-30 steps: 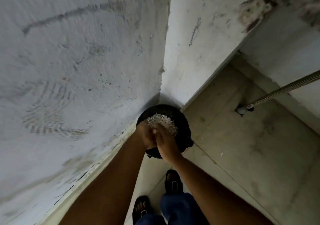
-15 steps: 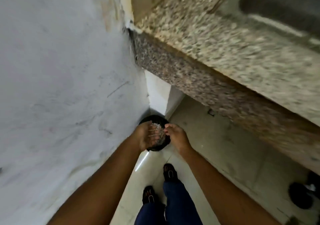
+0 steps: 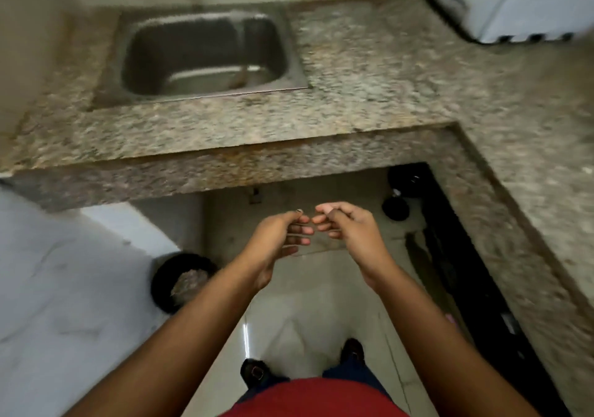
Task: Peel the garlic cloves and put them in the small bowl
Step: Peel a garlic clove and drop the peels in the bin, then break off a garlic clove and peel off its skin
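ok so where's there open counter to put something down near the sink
Bare granite counter lies right of the sink, up to the white appliance in the far right corner. The front strip between sink and counter edge is bare but narrow. On the floor, dark objects crowd the space under the right counter.

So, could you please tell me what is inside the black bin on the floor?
The black bin holds a pale papery heap; the left forearm covers its near side.

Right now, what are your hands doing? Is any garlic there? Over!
Left hand and right hand loosely curled, holding nothing visible. No garlic in view. Bin of peels on floor. Nothing in the way.
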